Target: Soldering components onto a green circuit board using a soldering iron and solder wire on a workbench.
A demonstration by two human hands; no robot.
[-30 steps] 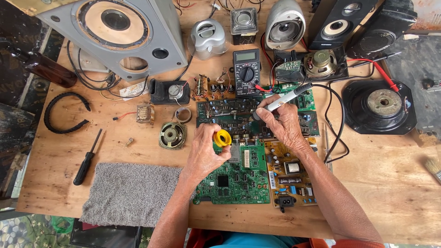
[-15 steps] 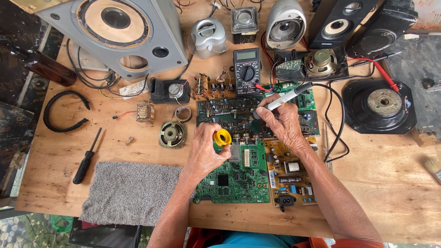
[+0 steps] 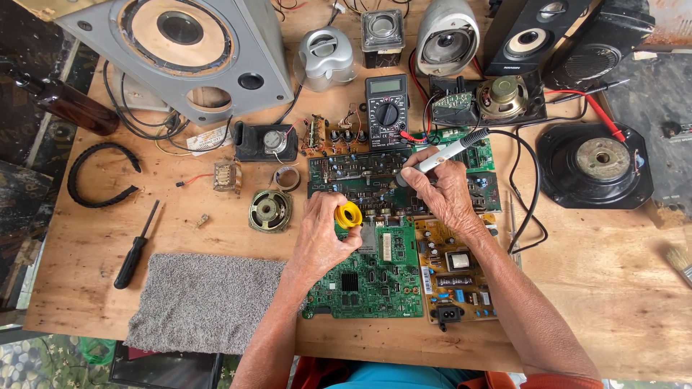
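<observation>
My left hand [image 3: 323, 234] holds a small yellow spool [image 3: 349, 215] over the edge between the long dark circuit board [image 3: 360, 180] and the green circuit board [image 3: 375, 277]. My right hand [image 3: 443, 189] grips a grey soldering iron [image 3: 450, 149], its tip pointing down-left at the long dark board. The iron's black cord loops off to the right. A tan power board [image 3: 454, 270] lies under my right forearm.
On the wooden table [image 3: 591, 288] are a black multimeter [image 3: 388, 108], a big grey speaker box [image 3: 194, 50], several loose speakers, a black speaker frame [image 3: 595, 166], a grey cloth [image 3: 205, 302], a black screwdriver [image 3: 135, 248], a brown bottle [image 3: 68, 108] and a brush [image 3: 679, 263].
</observation>
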